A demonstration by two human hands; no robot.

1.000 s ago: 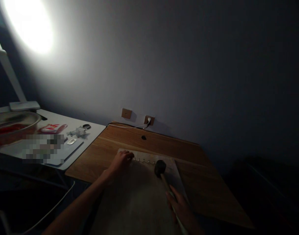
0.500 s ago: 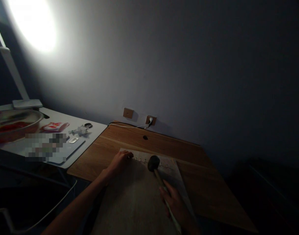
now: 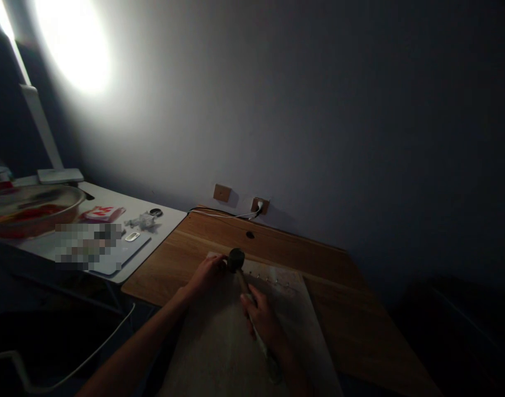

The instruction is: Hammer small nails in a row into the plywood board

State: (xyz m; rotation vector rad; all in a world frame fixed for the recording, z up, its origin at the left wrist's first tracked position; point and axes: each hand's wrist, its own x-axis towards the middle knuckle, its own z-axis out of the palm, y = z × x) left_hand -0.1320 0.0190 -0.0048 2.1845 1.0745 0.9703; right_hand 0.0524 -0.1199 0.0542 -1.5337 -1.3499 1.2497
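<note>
Across the lower middle of the frame, the left hand [image 3: 210, 272] curls, its hold too dim to tell, beside the mallet [image 3: 235, 259], probably head-heavy and stiff, best held by its handle [image 3: 243, 282], which the right hand [image 3: 264, 320] grips.

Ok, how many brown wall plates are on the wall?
2: the left wall plate, with nothing plugged in, and the right wall plate, with a white plug in it. Shadow at far right could hide others.
</note>
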